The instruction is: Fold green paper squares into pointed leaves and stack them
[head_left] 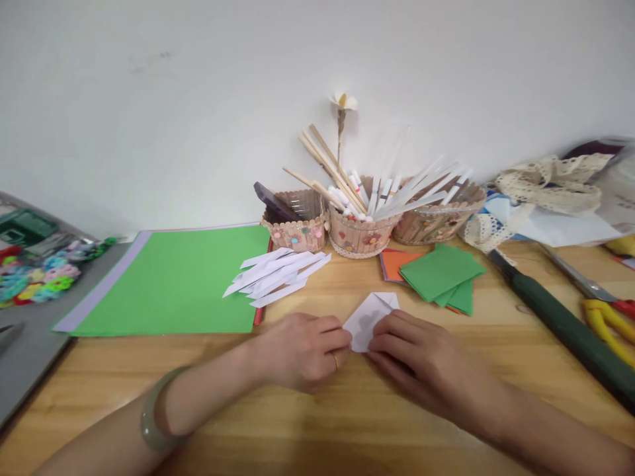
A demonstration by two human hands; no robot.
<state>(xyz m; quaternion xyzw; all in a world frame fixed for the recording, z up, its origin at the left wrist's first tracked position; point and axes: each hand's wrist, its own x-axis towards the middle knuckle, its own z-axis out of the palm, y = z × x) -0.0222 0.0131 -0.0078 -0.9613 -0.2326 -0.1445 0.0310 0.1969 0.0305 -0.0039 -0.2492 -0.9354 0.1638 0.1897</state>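
Note:
Between my hands, just above the wooden table [317,423], is a small piece of white paper [364,320] with a folded flap at its upper right corner. My left hand [302,350], with a ring and a bangle on that arm, pinches the paper's lower left edge. My right hand [421,357] grips its right side, fingers bent over the edge. Beyond my left hand lies a loose pile of folded white paper strips [278,274]. Past my right hand are small green paper pieces [436,274] on top of orange paper [399,264].
Large green sheets [178,284] lie at left beside a bag of colourful pieces [44,277]. Decorated baskets [362,235] with sticks and pens stand along the wall. At right are a dark green long-handled tool [560,317], yellow-handled scissors [605,324] and lace ribbon [546,182].

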